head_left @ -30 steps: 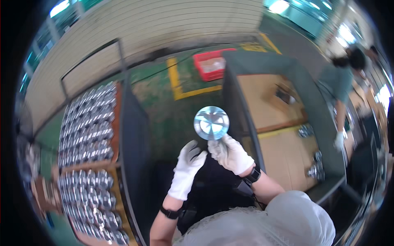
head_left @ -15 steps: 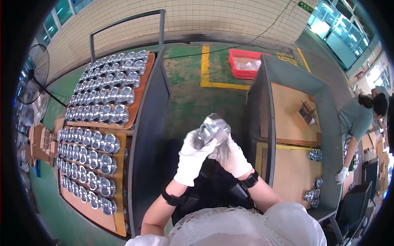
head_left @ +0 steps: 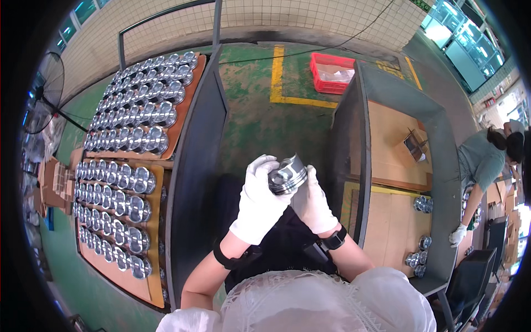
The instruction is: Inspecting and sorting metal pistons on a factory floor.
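A shiny metal engine piston (head_left: 289, 174) is held tilted in front of my body, its ring grooves toward the lower right. My gloved left hand (head_left: 259, 196) grips it from the left, fingers curled at its side. My gloved right hand (head_left: 316, 203) closes against its right side, thumb upright along the edge; the other fingers are partly hidden below. On the cart at my left, pistons (head_left: 133, 178) stand in rows on brown boards. In the grey-walled cart at my right, several more pistons (head_left: 418, 258) sit by the far right wall.
The left cart (head_left: 196, 149) and right cart (head_left: 362, 144) flank me. A small open cardboard box (head_left: 412, 148) lies in the right one. Beyond are a red crate (head_left: 332, 74), yellow floor lines and a fan (head_left: 47, 94). A co-worker (head_left: 481, 160) bends at the far right.
The piston has turned between my hands, so its grooved side now shows. My left hand has shifted around its left side. The view has moved slightly, so the surroundings sit higher.
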A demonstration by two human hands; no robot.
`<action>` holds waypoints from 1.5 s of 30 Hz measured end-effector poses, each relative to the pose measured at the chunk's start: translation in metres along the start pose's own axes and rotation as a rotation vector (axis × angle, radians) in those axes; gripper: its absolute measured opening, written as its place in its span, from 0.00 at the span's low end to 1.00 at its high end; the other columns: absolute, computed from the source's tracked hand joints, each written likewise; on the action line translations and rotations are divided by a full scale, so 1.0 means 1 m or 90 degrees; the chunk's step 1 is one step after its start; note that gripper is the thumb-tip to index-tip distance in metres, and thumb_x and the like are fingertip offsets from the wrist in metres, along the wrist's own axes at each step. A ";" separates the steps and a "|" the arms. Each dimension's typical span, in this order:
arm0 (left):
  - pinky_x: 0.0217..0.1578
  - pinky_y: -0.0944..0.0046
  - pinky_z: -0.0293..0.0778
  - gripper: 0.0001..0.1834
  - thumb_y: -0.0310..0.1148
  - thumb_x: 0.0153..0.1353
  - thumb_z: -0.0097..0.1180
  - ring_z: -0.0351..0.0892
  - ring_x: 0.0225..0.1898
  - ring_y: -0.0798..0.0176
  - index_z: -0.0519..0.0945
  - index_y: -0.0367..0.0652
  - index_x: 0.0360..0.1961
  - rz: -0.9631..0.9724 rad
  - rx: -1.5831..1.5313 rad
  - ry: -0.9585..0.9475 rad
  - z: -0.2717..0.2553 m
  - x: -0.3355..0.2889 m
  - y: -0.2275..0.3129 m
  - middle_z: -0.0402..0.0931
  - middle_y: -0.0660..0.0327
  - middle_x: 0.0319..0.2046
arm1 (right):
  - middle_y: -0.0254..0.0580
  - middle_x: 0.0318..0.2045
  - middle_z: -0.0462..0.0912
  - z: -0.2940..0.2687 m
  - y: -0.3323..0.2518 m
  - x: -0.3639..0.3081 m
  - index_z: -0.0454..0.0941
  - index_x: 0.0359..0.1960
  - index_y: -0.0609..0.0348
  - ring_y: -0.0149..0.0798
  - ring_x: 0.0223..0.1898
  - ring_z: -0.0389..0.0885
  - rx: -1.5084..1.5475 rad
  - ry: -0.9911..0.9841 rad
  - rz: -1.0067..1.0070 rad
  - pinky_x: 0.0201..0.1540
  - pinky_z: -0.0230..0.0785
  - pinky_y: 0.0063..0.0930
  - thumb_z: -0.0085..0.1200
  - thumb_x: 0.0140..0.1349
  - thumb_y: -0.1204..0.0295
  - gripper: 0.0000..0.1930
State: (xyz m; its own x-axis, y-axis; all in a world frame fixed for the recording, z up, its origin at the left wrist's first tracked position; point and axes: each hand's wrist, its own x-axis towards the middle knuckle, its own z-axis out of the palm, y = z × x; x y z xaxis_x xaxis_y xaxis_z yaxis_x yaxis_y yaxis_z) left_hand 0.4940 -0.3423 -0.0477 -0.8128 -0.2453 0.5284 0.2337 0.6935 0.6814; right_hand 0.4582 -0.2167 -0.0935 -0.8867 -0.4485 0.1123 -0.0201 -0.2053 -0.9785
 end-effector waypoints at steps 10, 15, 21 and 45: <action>0.43 0.62 0.78 0.28 0.24 0.41 0.70 0.80 0.44 0.53 0.69 0.38 0.45 -0.059 -0.086 -0.029 0.000 -0.004 -0.007 0.74 0.53 0.45 | 0.44 0.61 0.67 0.001 0.005 0.002 0.56 0.66 0.60 0.44 0.62 0.66 0.729 -0.085 0.368 0.63 0.58 0.42 0.30 0.68 0.39 0.38; 0.45 0.62 0.77 0.28 0.21 0.41 0.69 0.79 0.47 0.54 0.69 0.38 0.45 -0.043 -0.138 -0.030 0.000 -0.006 -0.011 0.72 0.52 0.48 | 0.44 0.58 0.69 0.002 -0.002 -0.004 0.59 0.64 0.60 0.45 0.58 0.71 0.812 -0.130 0.385 0.64 0.56 0.43 0.28 0.71 0.44 0.34; 0.44 0.61 0.77 0.28 0.20 0.39 0.68 0.78 0.46 0.51 0.70 0.40 0.44 0.004 -0.074 -0.010 -0.003 -0.005 -0.014 0.72 0.52 0.47 | 0.42 0.43 0.76 0.006 0.008 0.000 0.61 0.60 0.60 0.41 0.42 0.81 0.477 0.113 0.194 0.56 0.67 0.41 0.42 0.70 0.64 0.20; 0.50 0.58 0.76 0.35 0.35 0.42 0.74 0.75 0.53 0.51 0.71 0.39 0.52 -0.097 -0.084 -0.041 0.006 -0.020 0.013 0.67 0.52 0.59 | 0.42 0.51 0.78 -0.004 -0.014 -0.004 0.70 0.56 0.57 0.39 0.54 0.75 0.748 0.047 0.229 0.58 0.67 0.38 0.43 0.70 0.55 0.22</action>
State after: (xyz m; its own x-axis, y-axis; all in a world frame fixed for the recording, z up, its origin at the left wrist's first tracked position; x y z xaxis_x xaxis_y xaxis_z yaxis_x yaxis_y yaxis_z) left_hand 0.5099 -0.3241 -0.0526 -0.8756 -0.2935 0.3837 0.1701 0.5560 0.8136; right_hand 0.4601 -0.2086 -0.0810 -0.7806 -0.5988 -0.1793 0.6248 -0.7555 -0.1970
